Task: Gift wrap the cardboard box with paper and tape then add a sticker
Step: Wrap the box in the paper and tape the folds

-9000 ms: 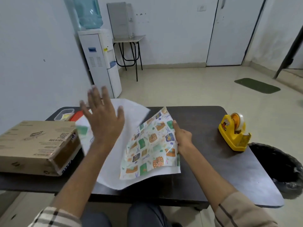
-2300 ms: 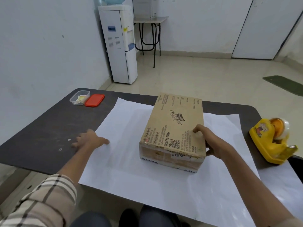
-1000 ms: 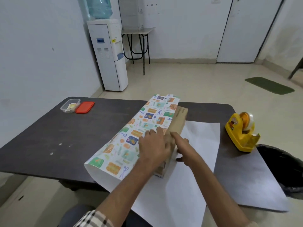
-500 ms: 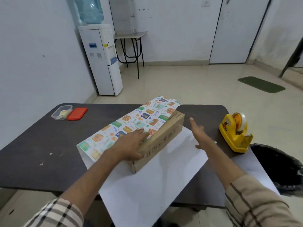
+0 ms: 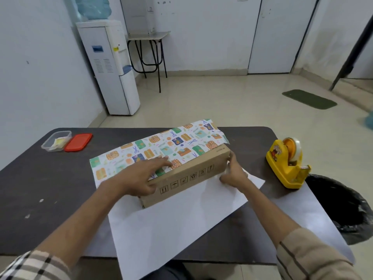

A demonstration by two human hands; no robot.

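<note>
From my head camera, the cardboard box (image 5: pixel 187 174) lies at an angle in the middle of the dark table (image 5: pixel 50 188), on the white back of the wrapping paper (image 5: pixel 171 229). The paper's printed side is folded up over the box top from the left, covering most of it; the long brown side with the handling symbols faces me, bare.

My left hand (image 5: pixel 139 178) lies flat on the box top, fingers spread over the printed paper near its edge, thumb down over the brown side. It presses; it grips nothing. My right hand (image 5: pixel 234 174) is at the box's right end, fingers curled against that corner and touching the white sheet there; whether they pinch the paper I cannot tell. The two hands are apart, with the box's brown side between them.

To the right, near but clear of the paper, stands the yellow tape dispenser (image 5: pixel 286 162) with its roll. Beyond the table's right edge is a bin lined with a black bag (image 5: pixel 343 209). At the far left corner sit a small clear container (image 5: pixel 56 140) and its red lid (image 5: pixel 78 142), just beside each other. The loose white sheet runs over the near table edge toward me. Nothing lies between my hands and the dispenser.

Behind the table stands a water cooler (image 5: pixel 111 65) against the wall.
</note>
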